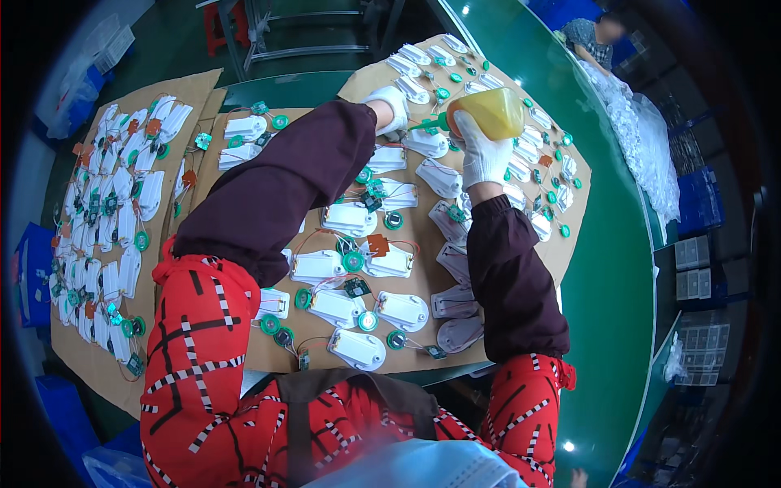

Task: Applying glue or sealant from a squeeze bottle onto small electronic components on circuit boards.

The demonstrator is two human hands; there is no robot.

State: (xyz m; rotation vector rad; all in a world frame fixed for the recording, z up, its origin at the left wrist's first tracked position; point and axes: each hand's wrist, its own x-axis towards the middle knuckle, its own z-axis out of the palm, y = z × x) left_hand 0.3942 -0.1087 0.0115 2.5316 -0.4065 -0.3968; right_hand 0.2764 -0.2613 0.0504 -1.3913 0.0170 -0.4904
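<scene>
My right hand (486, 156), in a white glove, is wrapped round a translucent squeeze bottle (498, 112) of yellow liquid. The bottle lies tilted in the air, its thin green nozzle (429, 124) pointing left toward my other hand. Below the nozzle is a white plastic housing (426, 144). My left hand (392, 110), also gloved in white, is beside the nozzle tip, over the far rows of housings. Its fingers are largely hidden, so their grip does not show. Nearer me, white housings (350, 348) with wires, green round parts (352, 261) and small circuit boards (356, 287) lie in rows.
Brown cardboard sheets (264, 351) cover much of the green table (598, 325). More wired housings (122, 220) crowd the left sheet. Across the table at the far right, another person (587, 41) is beside a heap of clear plastic bags (626, 122). Blue bins (698, 199) stand at the right.
</scene>
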